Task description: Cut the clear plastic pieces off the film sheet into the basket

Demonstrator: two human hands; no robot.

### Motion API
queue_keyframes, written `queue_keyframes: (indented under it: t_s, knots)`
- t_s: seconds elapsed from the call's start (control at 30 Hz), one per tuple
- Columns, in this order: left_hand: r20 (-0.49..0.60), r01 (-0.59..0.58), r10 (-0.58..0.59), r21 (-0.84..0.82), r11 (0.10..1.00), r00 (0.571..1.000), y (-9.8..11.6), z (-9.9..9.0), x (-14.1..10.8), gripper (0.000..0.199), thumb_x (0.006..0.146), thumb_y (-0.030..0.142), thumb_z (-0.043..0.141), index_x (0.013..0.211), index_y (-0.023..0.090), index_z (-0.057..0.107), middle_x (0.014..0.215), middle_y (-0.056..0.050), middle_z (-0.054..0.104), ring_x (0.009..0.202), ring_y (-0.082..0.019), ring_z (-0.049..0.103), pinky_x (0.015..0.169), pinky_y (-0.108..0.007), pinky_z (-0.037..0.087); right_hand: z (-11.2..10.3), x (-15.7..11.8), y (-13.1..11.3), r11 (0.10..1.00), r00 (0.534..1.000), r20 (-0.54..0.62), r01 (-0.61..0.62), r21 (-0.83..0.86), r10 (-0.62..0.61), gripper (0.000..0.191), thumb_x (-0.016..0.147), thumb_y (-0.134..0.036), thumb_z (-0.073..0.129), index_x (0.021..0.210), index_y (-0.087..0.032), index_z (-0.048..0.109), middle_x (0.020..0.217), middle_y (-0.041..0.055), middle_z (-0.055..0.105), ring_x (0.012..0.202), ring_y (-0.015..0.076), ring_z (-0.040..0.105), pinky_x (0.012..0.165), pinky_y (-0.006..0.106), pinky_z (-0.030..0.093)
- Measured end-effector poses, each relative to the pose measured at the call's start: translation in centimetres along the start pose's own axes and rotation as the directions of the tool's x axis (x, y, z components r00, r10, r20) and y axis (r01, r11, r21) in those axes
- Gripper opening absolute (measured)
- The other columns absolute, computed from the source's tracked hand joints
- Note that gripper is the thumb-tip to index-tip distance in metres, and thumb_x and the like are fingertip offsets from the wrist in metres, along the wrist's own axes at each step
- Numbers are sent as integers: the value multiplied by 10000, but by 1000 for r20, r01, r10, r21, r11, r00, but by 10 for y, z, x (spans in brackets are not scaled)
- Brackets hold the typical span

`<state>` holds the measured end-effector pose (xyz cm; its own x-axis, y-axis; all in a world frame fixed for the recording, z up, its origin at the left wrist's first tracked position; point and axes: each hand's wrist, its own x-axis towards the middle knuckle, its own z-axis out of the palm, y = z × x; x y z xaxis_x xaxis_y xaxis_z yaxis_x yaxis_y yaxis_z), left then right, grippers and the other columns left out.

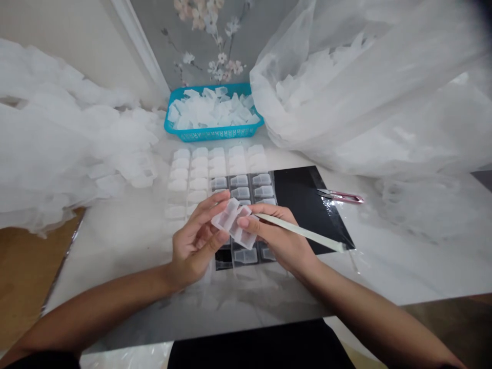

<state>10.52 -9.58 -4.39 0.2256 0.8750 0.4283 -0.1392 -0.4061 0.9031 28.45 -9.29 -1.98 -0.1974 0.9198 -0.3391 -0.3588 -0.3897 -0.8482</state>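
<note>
My left hand [198,236] grips a small translucent plastic case [234,223] by its left side, fingers behind and thumb in front. The case is tilted, with two hollow halves showing. On its right side my right hand [282,233] pinches the same case between thumb and fingers. A long, thin, pale stick-like tool [303,231] also sits in the right hand, pointing out to the lower right; its kind is unclear. Beneath both hands, rows of similar translucent cases [240,192] lie on the table, some over a black sheet [300,205].
A blue basket [215,134] full of small translucent pieces stands at the back. Small scissors or snips [342,197] lie at right. A large clear bag [369,118] of pieces bulges at back right. A white translucent heap [65,133] covers the left side of the table [415,266].
</note>
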Motion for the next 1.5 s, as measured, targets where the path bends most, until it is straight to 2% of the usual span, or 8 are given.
queue_keyframes:
  t_s: [0.13,0.47,0.83,1.13,1.23,1.3,1.4,1.5]
  knots:
    - [-14,-34,34,-48,998,999,1,0,3,291,874,111,630,1131,247,649,1346,-84,559,1329,-281,496,1093,-470,460,-2,-1,-3,999,999,46,-29,26,28,252,636,-280,873,860,-199,792,696,-5,687,594,103,595,555,220,504]
    - [32,-92,90,83,992,995,0,-2,1,252,828,162,704,1053,252,635,1305,-91,568,1297,-289,517,1060,-548,485,-7,0,-8,996,997,62,-47,-77,52,295,612,-305,884,873,-204,791,805,28,745,704,159,662,651,284,541]
    - [182,-229,196,180,957,964,-9,-8,0,690,700,151,826,1316,272,539,1417,-122,507,1343,-324,470,1080,-510,457,-6,-2,-12,993,998,62,-14,-120,22,304,619,-302,876,897,-209,796,793,20,741,707,165,667,644,281,546]
    - [316,-215,120,283,935,941,-14,-7,-3,777,810,258,753,1478,235,358,1544,-154,360,1458,-328,274,1196,-544,274,-3,-1,-9,982,1000,20,24,-187,-21,284,653,-368,846,848,-171,784,664,9,711,570,127,616,524,229,486]
    - [279,-311,205,420,852,938,-10,-5,1,742,840,333,722,1466,214,342,1554,-167,331,1472,-338,240,1181,-595,260,-5,2,-4,957,992,-30,107,-271,-119,251,679,-391,825,777,-170,757,619,1,686,522,129,606,496,236,482]
    - [272,-410,308,544,732,911,-2,-2,4,619,822,332,739,1357,194,458,1479,-162,430,1431,-335,337,1140,-574,347,-6,3,-2,895,968,-48,209,-395,-247,215,705,-383,812,773,-188,751,651,5,696,546,141,623,516,248,489]
    - [385,-525,364,707,474,848,13,1,8,358,770,280,784,1063,163,615,1116,-112,654,1139,-297,594,972,-487,500,-8,3,0,733,899,-27,338,-591,-437,159,756,-366,784,812,-221,755,694,5,713,609,160,654,566,262,499]
    - [491,-570,301,768,294,817,25,6,13,197,772,232,764,906,153,643,858,-53,695,840,-240,648,787,-424,522,-10,4,3,540,822,57,424,-727,-567,141,801,-352,755,865,-227,747,679,-3,711,613,160,661,593,264,507]
